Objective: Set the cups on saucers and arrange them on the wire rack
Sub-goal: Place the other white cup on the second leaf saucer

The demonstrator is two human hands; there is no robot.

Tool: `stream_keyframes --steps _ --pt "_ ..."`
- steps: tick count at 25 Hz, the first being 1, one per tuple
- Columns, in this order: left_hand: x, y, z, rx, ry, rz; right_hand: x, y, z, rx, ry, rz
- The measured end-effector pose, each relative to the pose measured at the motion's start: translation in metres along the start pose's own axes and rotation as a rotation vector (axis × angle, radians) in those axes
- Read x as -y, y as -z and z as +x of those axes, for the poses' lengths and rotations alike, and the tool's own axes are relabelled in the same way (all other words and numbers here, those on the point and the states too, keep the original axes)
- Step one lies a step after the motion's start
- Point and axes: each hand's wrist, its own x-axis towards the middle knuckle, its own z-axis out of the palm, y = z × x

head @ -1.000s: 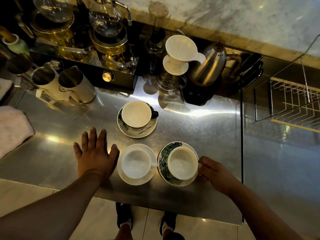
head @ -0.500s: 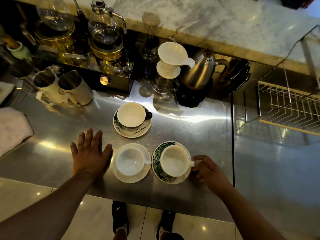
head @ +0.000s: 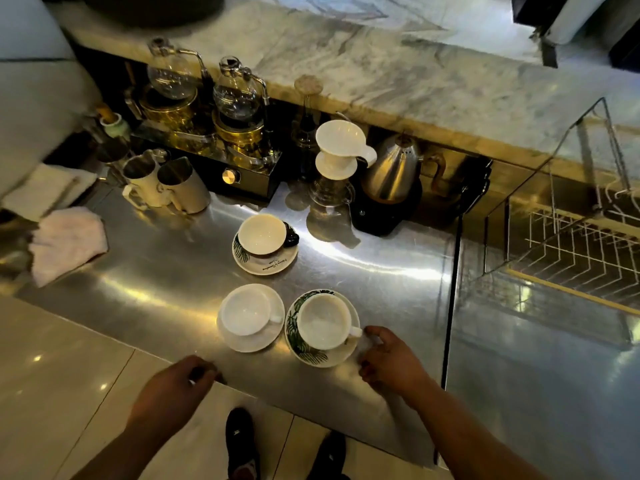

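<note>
At the counter's near edge I saw my left hand [head: 173, 386] loosely curled, empty; my right hand [head: 391, 362] pinched the leaf-print saucer [head: 304, 348] beneath its cup [head: 323, 322]. Bare steel stretched right toward the wire rack [head: 581, 251].

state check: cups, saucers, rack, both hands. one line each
Far cup: upright, empty, on its leaf saucer.
Left cup: upright, empty, on the plain saucer.
Right cup: upright, empty, on a leaf saucer.
Wire rack: no cups in the part that shows.
Right hand: at the right cup's handle and saucer edge; grip unclear.
Left hand: at the counter edge, holding nothing visible.
</note>
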Motion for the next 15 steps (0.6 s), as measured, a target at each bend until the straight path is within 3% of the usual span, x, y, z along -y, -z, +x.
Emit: stream_keyframes --steps 9,15 --pt "-0.097 -0.063 -0.003 0.195 0.189 -0.655 0.015 0.012 0.019 0.010 0.008 0.028" --pt "-0.127 -0.074 0.020 0.230 0.202 -0.722 0.030 0.010 0.041 0.037 0.078 -0.220"
